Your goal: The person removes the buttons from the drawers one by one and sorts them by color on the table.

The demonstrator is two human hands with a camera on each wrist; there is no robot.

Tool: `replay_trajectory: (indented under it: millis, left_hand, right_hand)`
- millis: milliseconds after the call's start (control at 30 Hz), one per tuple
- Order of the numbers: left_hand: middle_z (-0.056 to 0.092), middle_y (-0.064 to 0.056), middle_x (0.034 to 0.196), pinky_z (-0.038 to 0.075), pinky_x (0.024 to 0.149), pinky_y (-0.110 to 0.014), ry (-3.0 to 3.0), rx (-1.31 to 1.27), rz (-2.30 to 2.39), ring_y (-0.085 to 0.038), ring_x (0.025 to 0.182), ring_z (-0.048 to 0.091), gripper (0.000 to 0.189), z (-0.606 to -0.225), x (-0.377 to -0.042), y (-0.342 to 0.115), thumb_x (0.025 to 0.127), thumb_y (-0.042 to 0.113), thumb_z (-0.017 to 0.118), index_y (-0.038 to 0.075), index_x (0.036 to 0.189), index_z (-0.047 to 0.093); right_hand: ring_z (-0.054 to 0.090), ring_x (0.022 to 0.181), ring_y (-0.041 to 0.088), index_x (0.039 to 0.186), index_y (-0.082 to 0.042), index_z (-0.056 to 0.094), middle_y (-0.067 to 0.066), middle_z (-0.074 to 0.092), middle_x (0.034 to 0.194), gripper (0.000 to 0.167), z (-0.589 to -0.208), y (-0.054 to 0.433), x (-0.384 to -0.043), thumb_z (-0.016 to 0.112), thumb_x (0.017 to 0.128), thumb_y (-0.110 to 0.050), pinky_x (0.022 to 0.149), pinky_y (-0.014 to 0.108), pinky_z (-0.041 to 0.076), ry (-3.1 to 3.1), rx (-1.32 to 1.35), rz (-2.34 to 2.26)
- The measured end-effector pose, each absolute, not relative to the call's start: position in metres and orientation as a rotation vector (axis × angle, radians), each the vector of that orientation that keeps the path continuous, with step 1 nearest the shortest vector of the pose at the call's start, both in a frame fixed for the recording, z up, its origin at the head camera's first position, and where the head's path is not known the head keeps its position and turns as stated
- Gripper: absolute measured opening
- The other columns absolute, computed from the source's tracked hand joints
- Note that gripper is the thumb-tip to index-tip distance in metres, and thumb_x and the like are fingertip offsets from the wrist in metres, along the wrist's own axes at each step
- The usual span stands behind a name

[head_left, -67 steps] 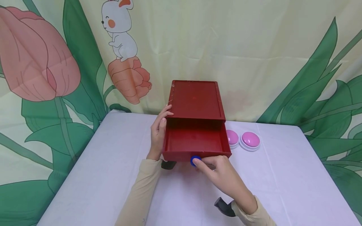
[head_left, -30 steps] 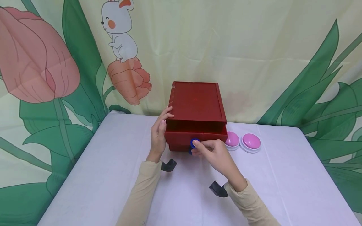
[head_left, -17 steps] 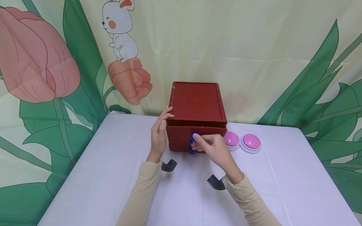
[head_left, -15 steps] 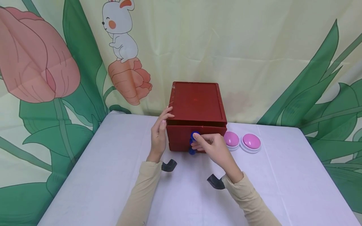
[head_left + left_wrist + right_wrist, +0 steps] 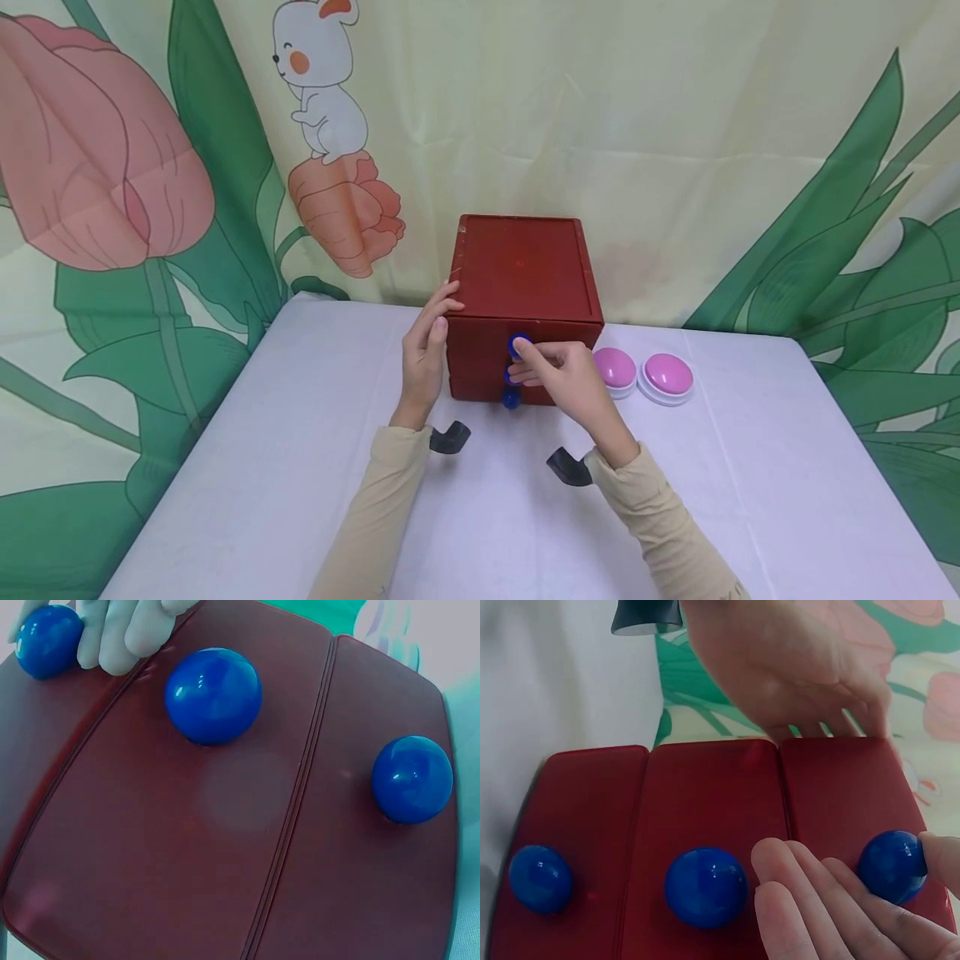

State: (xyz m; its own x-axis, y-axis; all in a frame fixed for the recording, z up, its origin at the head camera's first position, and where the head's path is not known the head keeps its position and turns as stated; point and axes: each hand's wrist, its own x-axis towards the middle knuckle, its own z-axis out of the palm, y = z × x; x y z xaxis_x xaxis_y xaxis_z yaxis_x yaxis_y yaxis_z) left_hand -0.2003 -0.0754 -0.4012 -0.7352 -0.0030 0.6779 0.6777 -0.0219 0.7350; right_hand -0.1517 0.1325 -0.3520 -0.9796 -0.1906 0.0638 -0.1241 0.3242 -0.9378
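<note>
A dark red drawer box (image 5: 523, 271) stands at the back of the table, its three drawer fronts all flush. Each front carries a round blue knob. My right hand (image 5: 566, 375) pinches the top knob (image 5: 892, 867) between thumb and index finger; the other fingers lie below it, near the middle knob (image 5: 706, 887). The bottom knob (image 5: 412, 779) shows free of any hand. With fairly straight fingers, my left hand (image 5: 423, 358) rests against the box's left side, fingertips at the top edge. The right wrist view also shows that left hand beyond the drawer fronts.
Two pink dome buttons on white bases sit right of the box: one (image 5: 614, 368) close beside it, the other (image 5: 666, 375) farther right. A white cloth covers the table (image 5: 300, 417). Behind hangs a curtain (image 5: 637, 150) printed with a rabbit and plants.
The top drawer, pulled far out and bare inside earlier, has slid back into the box. My right hand moved forward with its knob; my left hand stayed on the side.
</note>
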Motion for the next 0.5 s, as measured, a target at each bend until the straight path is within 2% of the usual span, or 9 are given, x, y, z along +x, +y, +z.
replay_trajectory:
  millis: [167,300,500]
  left_hand:
    - [0.051,-0.015,0.147,0.029,0.121,-0.039,-1.785,-0.670,-1.822,-0.021,0.147,0.034,0.026,-0.386,-0.190,-0.073,0.100,0.000,0.044,-0.005,0.119,0.061]
    - [0.050,-0.019,0.146,0.030,0.120,-0.040,-1.825,-0.652,-1.810,-0.022,0.147,0.034,0.025,-0.372,-0.179,-0.072,0.100,-0.001,0.045,-0.008,0.119,0.060]
    - [0.050,-0.020,0.146,0.032,0.119,-0.041,-1.848,-0.641,-1.799,-0.027,0.147,0.035,0.025,-0.370,-0.176,-0.073,0.100,-0.001,0.046,-0.008,0.119,0.060]
  right_hand:
    - [0.076,0.084,0.023,0.110,-0.001,0.074,0.014,0.077,0.093,0.048,-0.349,0.133,-0.153,0.062,0.096,-0.045,0.079,0.035,0.061,2.524,-0.277,-1.745]
    - [0.076,0.084,0.023,0.109,0.000,0.074,0.014,0.077,0.093,0.049,-0.348,0.133,-0.155,0.062,0.095,-0.046,0.079,0.035,0.061,2.531,-0.272,-1.724]
    - [0.076,0.084,0.022,0.109,-0.001,0.074,0.013,0.077,0.093,0.051,-0.349,0.133,-0.155,0.062,0.095,-0.048,0.079,0.034,0.061,2.503,-0.263,-1.724]
